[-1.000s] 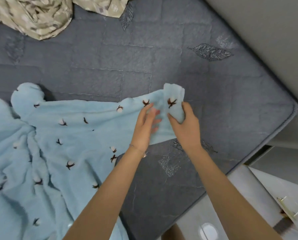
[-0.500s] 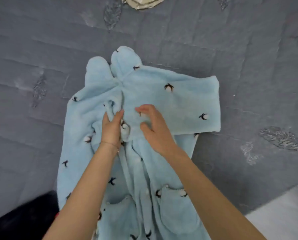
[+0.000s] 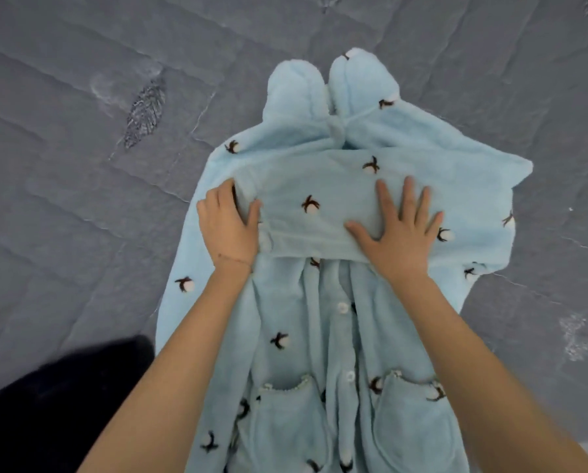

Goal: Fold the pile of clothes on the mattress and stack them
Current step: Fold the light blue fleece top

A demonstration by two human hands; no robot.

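One garment [image 3: 323, 186], one mattress [image 3: 81, 216], two pockets [image 3: 285, 425], one left hand [image 3: 227, 228], one right hand [image 3: 400, 238].

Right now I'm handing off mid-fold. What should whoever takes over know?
Left hand: grips the cuff end of the sleeve laid across the chest.
Right hand: flat, fingers spread, pressing that sleeve down.
Blue fleece garment: buttons and pockets up, on the grey mattress.
Done: one sleeve folded in.
Left: check the other sleeve (not visible), fold the body, stack. The rest of the pile is out of view.
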